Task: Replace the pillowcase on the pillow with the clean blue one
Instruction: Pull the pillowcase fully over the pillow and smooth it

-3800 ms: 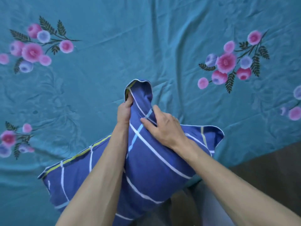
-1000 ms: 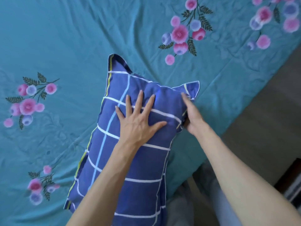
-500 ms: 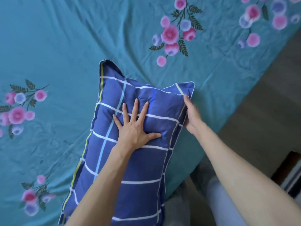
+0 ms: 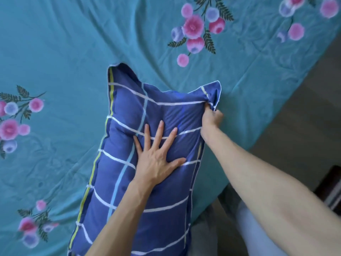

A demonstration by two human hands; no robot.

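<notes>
The pillow lies lengthwise on the bed inside the blue pillowcase [image 4: 129, 115], which has white, light-blue and yellow check lines. My left hand [image 4: 158, 156] presses flat on the middle of it with fingers spread. My right hand [image 4: 211, 120] pinches the pillowcase's far right corner, its fingers curled into the fabric just below the flap. The far left corner flap stands up. The pillow's near end runs out of the bottom of the frame.
A teal bedsheet [image 4: 73, 43] with pink and lilac flower prints covers the bed. The bed's edge runs diagonally at the right, with dark floor [image 4: 304, 117] beyond it. My legs in light trousers [image 4: 258, 233] stand at the edge.
My right hand has gone from lying along the pillow's right edge to gripping its far right corner. The left hand stays pressed flat. Earlier the pillow was held up; it now lies on the bed.
</notes>
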